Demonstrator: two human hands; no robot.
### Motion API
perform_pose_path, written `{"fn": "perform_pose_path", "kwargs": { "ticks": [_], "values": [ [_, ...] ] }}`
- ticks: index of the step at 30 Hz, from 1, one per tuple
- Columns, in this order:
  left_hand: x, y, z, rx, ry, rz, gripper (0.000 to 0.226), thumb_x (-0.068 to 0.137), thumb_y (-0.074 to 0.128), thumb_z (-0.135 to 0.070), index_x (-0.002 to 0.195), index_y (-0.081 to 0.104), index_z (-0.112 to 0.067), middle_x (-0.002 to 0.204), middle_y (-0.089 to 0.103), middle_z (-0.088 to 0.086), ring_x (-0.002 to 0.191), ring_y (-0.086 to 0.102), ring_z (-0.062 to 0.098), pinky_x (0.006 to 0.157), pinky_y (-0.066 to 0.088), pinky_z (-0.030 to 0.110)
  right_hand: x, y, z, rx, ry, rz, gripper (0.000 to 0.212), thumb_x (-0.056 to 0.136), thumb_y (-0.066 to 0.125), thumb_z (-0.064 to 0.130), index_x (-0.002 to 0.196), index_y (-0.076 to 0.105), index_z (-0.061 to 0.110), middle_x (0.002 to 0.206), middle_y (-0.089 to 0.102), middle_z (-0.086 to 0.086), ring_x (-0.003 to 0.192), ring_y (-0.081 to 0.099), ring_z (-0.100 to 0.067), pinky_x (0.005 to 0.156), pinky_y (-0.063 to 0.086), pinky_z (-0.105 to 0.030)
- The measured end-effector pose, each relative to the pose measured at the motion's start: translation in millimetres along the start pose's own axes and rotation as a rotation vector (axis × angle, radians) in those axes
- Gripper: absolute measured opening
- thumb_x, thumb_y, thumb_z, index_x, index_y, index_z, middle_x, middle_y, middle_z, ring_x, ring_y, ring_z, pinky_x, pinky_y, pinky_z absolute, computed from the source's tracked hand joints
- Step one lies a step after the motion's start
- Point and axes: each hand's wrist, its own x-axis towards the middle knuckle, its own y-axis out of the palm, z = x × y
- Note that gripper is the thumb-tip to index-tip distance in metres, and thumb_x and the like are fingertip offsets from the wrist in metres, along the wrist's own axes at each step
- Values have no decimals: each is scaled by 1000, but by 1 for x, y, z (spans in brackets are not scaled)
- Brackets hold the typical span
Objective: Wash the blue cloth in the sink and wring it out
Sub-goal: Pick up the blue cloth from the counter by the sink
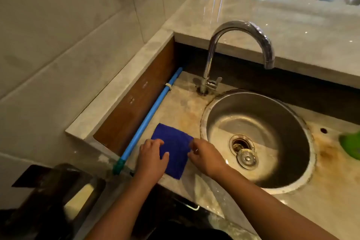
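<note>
The blue cloth [173,146] lies folded flat on the stained counter [187,107] just left of the sink [272,121], outside the steel bowl and close to its rim. Both forearms reach in from the near edge of the counter, left of the sink, and converge on the cloth, one hand on each side. The left hand [152,157] sits knuckles-up over the cloth's far-from-sink edge, fingers bent down onto the upper corner and the thumb laid across the fabric, gripping that side. The right hand [207,157] comes in on the sink side, wrist angled inward, its fingers [191,145] curled narrow with the tips meeting the cloth's edge (whether they have actually nipped the fabric I cannot tell). Inside the sink the drain [241,144] is uncovered, with a round metal strainer plug [247,159] lying just beside it. Behind the sink rises a curved chrome tap [233,45], its spout over the bowl. A blue pipe [152,111] runs along the wall beyond the cloth, well left of the sink, and something green [350,146] shows right of it.
</note>
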Motion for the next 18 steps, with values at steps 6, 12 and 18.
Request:
{"fn": "perform_pose_path", "kwargs": {
  "ticks": [6,12,18],
  "values": [
    [27,1,4,30,-97,-67,55,94,61,-35,143,41,-20,145,44,5,134,41,24,108,41,42,47,5,17,-113,29,-71,28,97,60,30,121,56,18,118,54,-2,103,54,-19,85,43,-26],
    [36,2,6,9,-164,-75,60,93,63,-38,144,38,-18,144,44,8,131,44,26,103,46,43,76,9,21,-209,65,-30,44,92,66,38,127,50,17,124,55,-9,111,54,-27,92,51,-39],
    [49,5,7,-27,-251,-83,53,91,64,-40,135,46,-16,135,53,8,124,51,28,96,51,47,91,17,21,-248,119,-21,43,89,68,45,115,48,17,112,59,-9,98,59,-27,82,53,-40]
  ]
}}
